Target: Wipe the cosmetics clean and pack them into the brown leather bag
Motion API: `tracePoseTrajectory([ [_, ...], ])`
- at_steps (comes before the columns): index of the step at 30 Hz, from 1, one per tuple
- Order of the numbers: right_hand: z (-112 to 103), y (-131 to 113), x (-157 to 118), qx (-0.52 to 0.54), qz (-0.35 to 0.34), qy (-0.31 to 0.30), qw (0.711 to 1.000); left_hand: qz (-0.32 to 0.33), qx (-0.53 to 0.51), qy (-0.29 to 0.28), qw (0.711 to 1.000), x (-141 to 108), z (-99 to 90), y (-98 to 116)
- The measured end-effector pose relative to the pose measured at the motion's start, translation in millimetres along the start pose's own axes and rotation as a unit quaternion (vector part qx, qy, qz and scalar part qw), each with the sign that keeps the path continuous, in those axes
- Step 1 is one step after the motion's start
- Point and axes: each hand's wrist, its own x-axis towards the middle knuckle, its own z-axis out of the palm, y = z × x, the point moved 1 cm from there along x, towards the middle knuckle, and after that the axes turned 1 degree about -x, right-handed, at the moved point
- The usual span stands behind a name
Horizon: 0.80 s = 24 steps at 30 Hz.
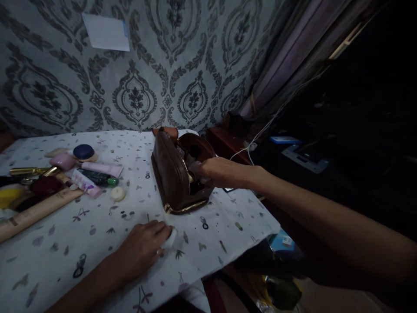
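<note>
A brown leather bag (171, 169) with a gold zipper stands unzipped on the patterned white tablecloth (124, 234). My right hand (216, 171) is at the bag's open mouth, its fingers closed around something clear or pale that is too dim to make out. Resting on the cloth in front of the bag, my left hand (146, 243) has curled fingers closed on a small white item (170, 240), perhaps a wipe or tissue. The inside of the bag is mostly dark.
Cosmetics lie at the left: a pink tube (102, 168), a dark blue-lidded jar (84, 151), a small cream round item (117, 194) and a long beige tube (42, 212). White cables (272, 121) hang at the right, beyond the table.
</note>
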Motion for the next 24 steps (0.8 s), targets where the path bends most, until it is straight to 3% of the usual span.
tracePoseTrajectory([
  [11, -0.5, -2.5, -1.0, -0.007, -0.015, 0.009, 1.0, -0.017, 0.008, -0.052, 0.998, 3.3, -8.4, 2.3],
  [19, 0.4, -3.8, 1.9, -0.012, -0.018, 0.008, 1.0, 0.001, 0.0, 0.0, 1.0, 2.4, -0.4, -4.5],
  [24, -0.7, -4.3, 0.1, 0.012, -0.001, 0.01, 1.0, 0.001, -0.001, -0.005, 1.0, 2.4, -2.6, -2.1],
])
